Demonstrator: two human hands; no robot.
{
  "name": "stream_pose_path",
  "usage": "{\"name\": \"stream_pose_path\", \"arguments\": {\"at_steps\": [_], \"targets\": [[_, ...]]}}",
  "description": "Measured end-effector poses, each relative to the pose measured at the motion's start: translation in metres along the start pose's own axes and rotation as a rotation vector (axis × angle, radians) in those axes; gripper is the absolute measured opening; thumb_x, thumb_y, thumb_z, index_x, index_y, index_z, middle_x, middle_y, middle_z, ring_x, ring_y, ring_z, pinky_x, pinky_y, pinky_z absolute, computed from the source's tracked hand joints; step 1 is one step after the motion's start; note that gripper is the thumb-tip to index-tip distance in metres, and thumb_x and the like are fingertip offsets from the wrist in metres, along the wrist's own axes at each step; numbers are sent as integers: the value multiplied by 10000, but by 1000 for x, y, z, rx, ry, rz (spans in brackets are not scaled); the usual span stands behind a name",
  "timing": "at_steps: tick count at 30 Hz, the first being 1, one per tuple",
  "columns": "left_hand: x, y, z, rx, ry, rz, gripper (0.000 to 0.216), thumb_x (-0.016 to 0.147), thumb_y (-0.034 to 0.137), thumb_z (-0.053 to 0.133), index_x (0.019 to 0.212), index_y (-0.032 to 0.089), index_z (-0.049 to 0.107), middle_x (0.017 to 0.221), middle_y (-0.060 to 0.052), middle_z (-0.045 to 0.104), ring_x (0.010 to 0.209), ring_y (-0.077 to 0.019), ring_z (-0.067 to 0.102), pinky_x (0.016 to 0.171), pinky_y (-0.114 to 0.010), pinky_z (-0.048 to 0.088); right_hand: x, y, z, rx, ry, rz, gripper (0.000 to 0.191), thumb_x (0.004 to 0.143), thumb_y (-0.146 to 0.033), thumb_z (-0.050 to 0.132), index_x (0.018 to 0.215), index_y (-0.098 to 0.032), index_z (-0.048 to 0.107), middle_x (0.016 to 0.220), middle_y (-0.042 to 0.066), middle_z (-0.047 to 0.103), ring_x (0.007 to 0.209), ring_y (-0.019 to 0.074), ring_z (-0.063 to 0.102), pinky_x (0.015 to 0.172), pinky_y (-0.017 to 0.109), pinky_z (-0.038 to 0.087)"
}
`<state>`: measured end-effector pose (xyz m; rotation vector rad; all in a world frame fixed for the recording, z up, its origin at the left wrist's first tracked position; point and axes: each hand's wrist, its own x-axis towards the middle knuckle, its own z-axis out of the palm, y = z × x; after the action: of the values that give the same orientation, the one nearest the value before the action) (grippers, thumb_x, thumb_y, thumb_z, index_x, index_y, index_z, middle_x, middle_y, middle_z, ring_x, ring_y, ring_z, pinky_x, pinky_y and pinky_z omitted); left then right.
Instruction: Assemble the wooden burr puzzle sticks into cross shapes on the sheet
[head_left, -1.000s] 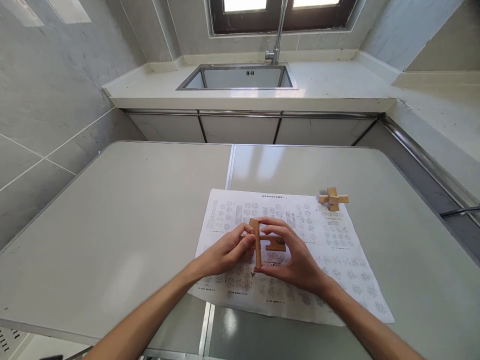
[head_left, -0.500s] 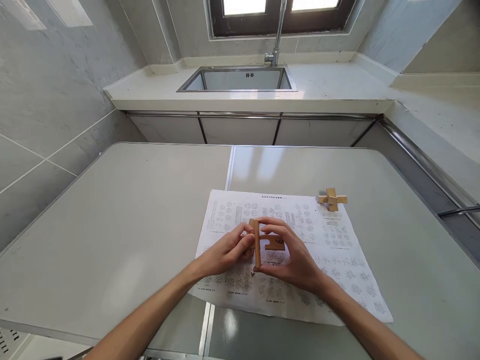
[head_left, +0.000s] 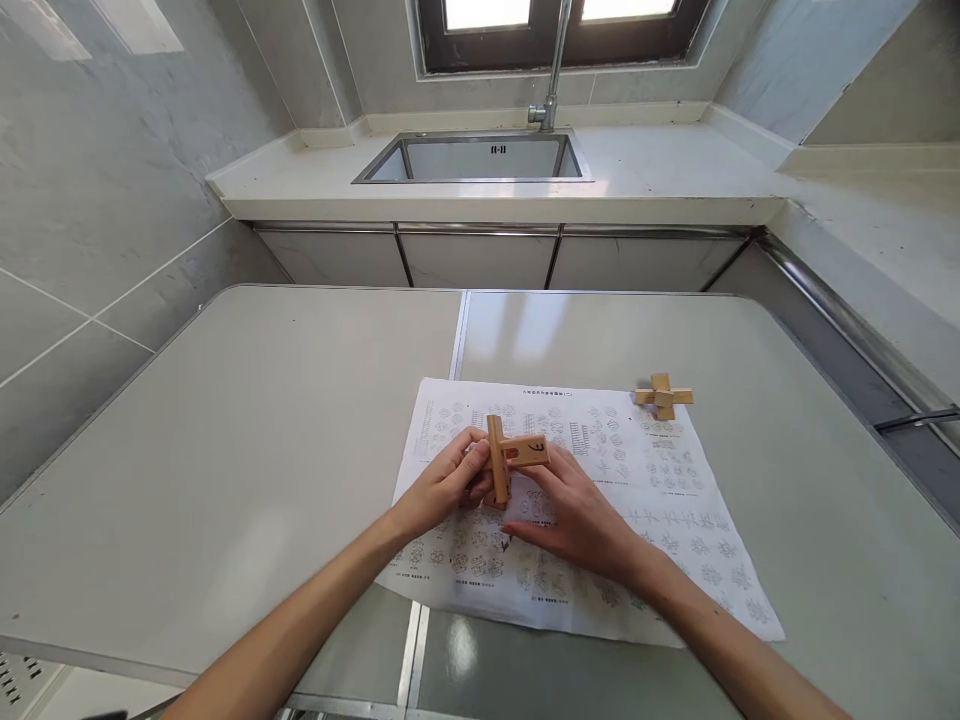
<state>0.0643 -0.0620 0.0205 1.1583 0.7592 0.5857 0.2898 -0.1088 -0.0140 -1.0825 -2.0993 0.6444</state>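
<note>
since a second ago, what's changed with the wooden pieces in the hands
Both hands carried the crossed wooden pieces up the picture and leftward, tilting them. The left hand still pinches them; the right hand now lies lower, fingers beneath. The assembled wooden cross and instruction sheet stayed put.

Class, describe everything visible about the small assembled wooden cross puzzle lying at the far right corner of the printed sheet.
The small assembled wooden cross puzzle is pale, light-brown wood: short square bars interlocked crosswise, one bar running left to right. It rests on the grey table at the far right corner of the printed paper sheet. No hand touches it.
</note>
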Motion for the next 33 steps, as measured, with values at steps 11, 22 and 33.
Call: {"name": "stream_pose_path", "arguments": {"at_steps": [11,22,33], "targets": [[1,0,-1,-44,26,-15,454,1032,660,555,1044,208,512,631,91,405,509,-90,292,497,-210,301,-1,6,4,-123,-49,-57,601,979,-282,734,1527,-326,491,1446,121,671,1466,417,492,1102,699,518],[1,2,2,-51,71,-12,449,1020,661,574,1035,217,512,605,99,396,511,-94,308,497,-204,313,-1,2,2,-183,-77,-39,621,972,-357,762,1535,-364,499,1539,108,577,1411,415,491,1117,683,515],[2,2,2,-40,76,3,443,1041,645,551,1009,206,501,601,100,421,495,-83,325,499,-213,307,3,-4,-3,-239,-184,-105,441,1033,-376,677,1451,-305,554,1516,118,597,1461,418,439,1143,671,466]]}}
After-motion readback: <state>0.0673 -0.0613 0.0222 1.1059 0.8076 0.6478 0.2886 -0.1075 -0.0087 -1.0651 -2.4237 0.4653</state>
